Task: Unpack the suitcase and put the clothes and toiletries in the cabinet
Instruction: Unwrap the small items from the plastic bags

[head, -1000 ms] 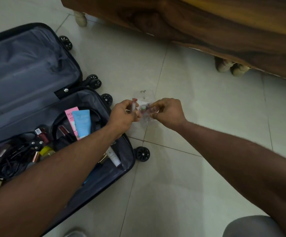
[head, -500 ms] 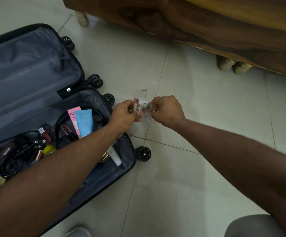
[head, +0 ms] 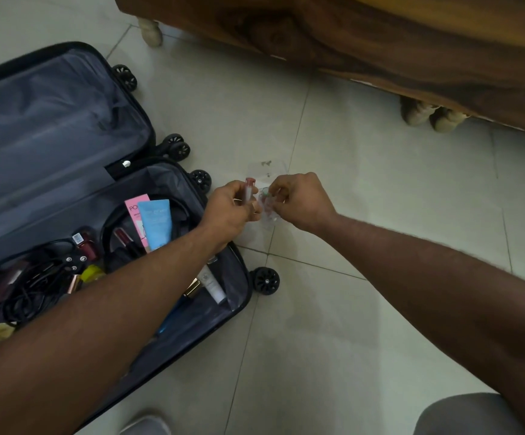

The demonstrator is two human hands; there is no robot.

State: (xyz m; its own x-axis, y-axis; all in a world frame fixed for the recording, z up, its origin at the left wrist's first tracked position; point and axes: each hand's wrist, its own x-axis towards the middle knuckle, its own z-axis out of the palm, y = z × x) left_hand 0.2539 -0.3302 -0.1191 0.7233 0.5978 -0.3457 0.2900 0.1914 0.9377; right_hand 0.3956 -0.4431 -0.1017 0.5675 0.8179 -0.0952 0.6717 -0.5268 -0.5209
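An open black suitcase (head: 66, 127) with grey lining lies on the tiled floor at the left. Its near half holds a blue tube (head: 156, 222), a pink box (head: 134, 211), a white tube (head: 212, 284), small bottles and tangled black cables (head: 35, 287). Just right of the suitcase, my left hand (head: 229, 211) grips a small clear tube with a red cap (head: 249, 189), held upright. My right hand (head: 298, 202) pinches a small clear plastic pouch (head: 267, 211) between the two hands. What the pouch holds is too small to tell.
A dark wooden piece of furniture (head: 380, 42) on pale round feet (head: 151, 31) runs across the top. A pair of pale shoes (head: 430, 116) sticks out from under it. Pale floor tiles (head: 349, 324) spread to the right. My grey-clad knee (head: 461, 416) shows at the bottom right.
Both hands stay close together over the floor, and the fingers of my right hand have shifted slightly on the clear pouch. The view has drifted a little.
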